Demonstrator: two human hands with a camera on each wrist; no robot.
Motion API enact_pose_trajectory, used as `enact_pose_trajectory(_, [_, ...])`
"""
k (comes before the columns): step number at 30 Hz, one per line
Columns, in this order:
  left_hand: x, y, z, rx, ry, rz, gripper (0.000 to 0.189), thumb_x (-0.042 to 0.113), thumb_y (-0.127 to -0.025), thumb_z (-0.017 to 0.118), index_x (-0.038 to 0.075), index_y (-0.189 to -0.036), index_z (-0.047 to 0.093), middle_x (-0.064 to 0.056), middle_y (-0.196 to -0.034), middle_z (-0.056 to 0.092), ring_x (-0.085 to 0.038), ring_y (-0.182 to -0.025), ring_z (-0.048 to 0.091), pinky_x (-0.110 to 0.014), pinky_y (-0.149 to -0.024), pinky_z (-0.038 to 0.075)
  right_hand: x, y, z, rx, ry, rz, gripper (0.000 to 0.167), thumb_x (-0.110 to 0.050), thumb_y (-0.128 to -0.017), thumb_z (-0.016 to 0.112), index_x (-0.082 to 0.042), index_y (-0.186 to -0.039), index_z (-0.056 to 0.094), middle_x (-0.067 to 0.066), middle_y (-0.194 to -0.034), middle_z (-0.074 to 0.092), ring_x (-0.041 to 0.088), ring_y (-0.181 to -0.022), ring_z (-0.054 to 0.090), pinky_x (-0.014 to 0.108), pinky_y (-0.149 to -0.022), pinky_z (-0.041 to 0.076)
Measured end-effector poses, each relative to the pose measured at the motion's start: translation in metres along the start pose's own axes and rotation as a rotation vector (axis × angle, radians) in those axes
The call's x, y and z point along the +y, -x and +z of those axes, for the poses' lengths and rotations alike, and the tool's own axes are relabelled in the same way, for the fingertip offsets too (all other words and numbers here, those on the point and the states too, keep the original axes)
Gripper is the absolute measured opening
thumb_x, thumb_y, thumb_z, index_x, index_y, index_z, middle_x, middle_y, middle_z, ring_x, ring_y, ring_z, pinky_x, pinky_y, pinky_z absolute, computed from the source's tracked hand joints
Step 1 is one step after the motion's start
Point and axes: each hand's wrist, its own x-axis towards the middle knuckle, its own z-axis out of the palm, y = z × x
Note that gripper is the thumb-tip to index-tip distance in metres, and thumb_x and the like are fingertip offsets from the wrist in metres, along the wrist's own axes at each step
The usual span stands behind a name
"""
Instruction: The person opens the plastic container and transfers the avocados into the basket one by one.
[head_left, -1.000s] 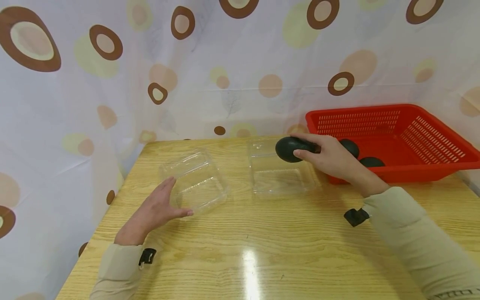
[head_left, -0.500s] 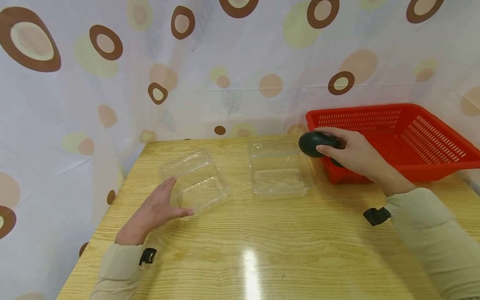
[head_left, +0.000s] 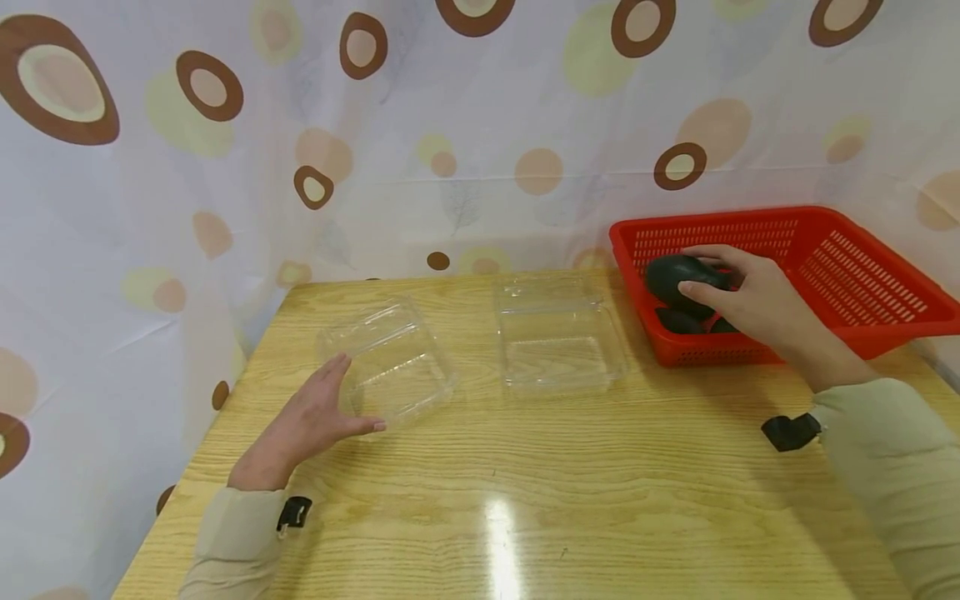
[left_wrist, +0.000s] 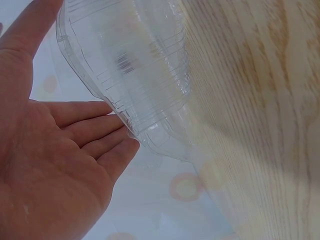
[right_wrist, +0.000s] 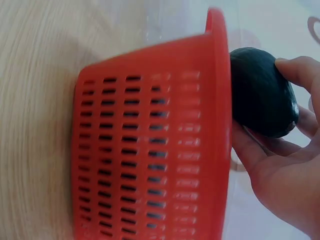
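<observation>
In the head view, my right hand (head_left: 768,304) holds a dark green avocado (head_left: 678,279) between thumb and fingers, over the left end of the red plastic basket (head_left: 873,340). Below it, other avocados (head_left: 678,322) lie in that end of the basket. The right wrist view shows the held avocado (right_wrist: 262,92) just above the basket rim (right_wrist: 222,125), which hides part of it. My left hand (head_left: 311,417) is spread, thumb apart, at the near left side of a clear plastic container (head_left: 401,358). Its fingertips meet the container's edge (left_wrist: 112,102) in the left wrist view.
A second clear container (head_left: 555,354) stands between the first one and the basket. All sit on a wooden table (head_left: 450,500) with a light reflection near its front. A patterned cloth (head_left: 480,125) hangs behind and along the left side.
My right hand has carried the avocado rightward from above the second clear container to over the red basket. The left hand and both containers have stayed in place.
</observation>
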Motion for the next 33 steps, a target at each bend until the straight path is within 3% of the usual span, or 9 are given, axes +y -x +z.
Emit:
enact_pose_trajectory(4, [-0.001,0.000,0.000,0.000,0.007,0.002,0.113,0.050,-0.081,0.079,-0.008,-0.155,0.015,-0.030,-0.162,0.015,-0.050,-0.147,0.018,-0.065,-0.115,0.025,0.013,-0.002,-0.005,0.023,0.002,0.035,0.063,-0.049,-0.095,0.062,-0.020,-0.149,0.045,0.018,-0.146,0.047,0.038,-0.125,0.045,0.018,-0.075,0.041])
enact_pose_trajectory(8, [0.000,0.001,0.000,0.004,0.013,0.006,0.112,0.048,-0.081,0.079,-0.008,-0.155,0.016,-0.030,-0.162,0.016,-0.050,-0.147,0.019,-0.065,-0.115,0.025,0.025,-0.004,-0.009,0.033,0.034,0.077,0.070,-0.051,-0.095,0.059,-0.014,-0.152,0.040,0.027,-0.147,0.043,0.045,-0.127,0.041,0.029,-0.080,0.042])
enact_pose_trajectory(12, [0.001,0.001,-0.001,0.007,0.014,0.004,0.112,0.048,-0.081,0.079,-0.008,-0.155,0.017,-0.030,-0.161,0.016,-0.050,-0.147,0.019,-0.065,-0.116,0.025,0.037,-0.004,-0.013,0.048,0.101,0.119,0.075,-0.054,-0.096,0.056,-0.009,-0.153,0.036,0.035,-0.142,0.042,0.051,-0.121,0.040,0.042,-0.080,0.044])
enact_pose_trajectory(18, [0.000,0.002,-0.001,0.014,0.010,0.008,0.112,0.049,-0.081,0.079,-0.008,-0.155,0.017,-0.029,-0.161,0.017,-0.049,-0.147,0.019,-0.064,-0.116,0.025,0.051,-0.009,-0.018,0.074,0.174,0.140,0.073,-0.052,-0.097,0.054,-0.003,-0.149,0.039,0.037,-0.135,0.045,0.051,-0.109,0.046,0.034,-0.067,0.044])
enact_pose_trajectory(22, [-0.001,0.002,0.000,0.011,0.010,0.006,0.113,0.050,-0.080,0.079,-0.007,-0.155,0.016,-0.029,-0.162,0.016,-0.049,-0.148,0.019,-0.064,-0.116,0.025,0.055,-0.012,-0.020,0.065,0.204,0.143,0.073,-0.049,-0.098,0.053,0.002,-0.148,0.038,0.040,-0.133,0.044,0.053,-0.108,0.046,0.051,-0.075,0.049])
enact_pose_trajectory(25, [-0.001,0.001,0.000,0.006,0.019,-0.001,0.113,0.049,-0.080,0.080,-0.006,-0.156,0.016,-0.027,-0.163,0.015,-0.048,-0.149,0.018,-0.063,-0.117,0.024,0.059,-0.014,-0.021,0.056,0.227,0.149,0.073,-0.048,-0.099,0.052,0.004,-0.148,0.036,0.042,-0.133,0.043,0.056,-0.111,0.044,0.064,-0.084,0.044])
enact_pose_trajectory(33, [-0.001,0.001,0.000,0.013,0.009,0.009,0.113,0.050,-0.080,0.079,-0.007,-0.155,0.017,-0.028,-0.162,0.017,-0.049,-0.148,0.019,-0.064,-0.116,0.024,0.063,-0.022,-0.019,0.029,0.293,0.139,0.063,-0.035,-0.100,0.054,0.009,-0.142,0.038,0.043,-0.128,0.046,0.056,-0.108,0.048,0.064,-0.083,0.045])
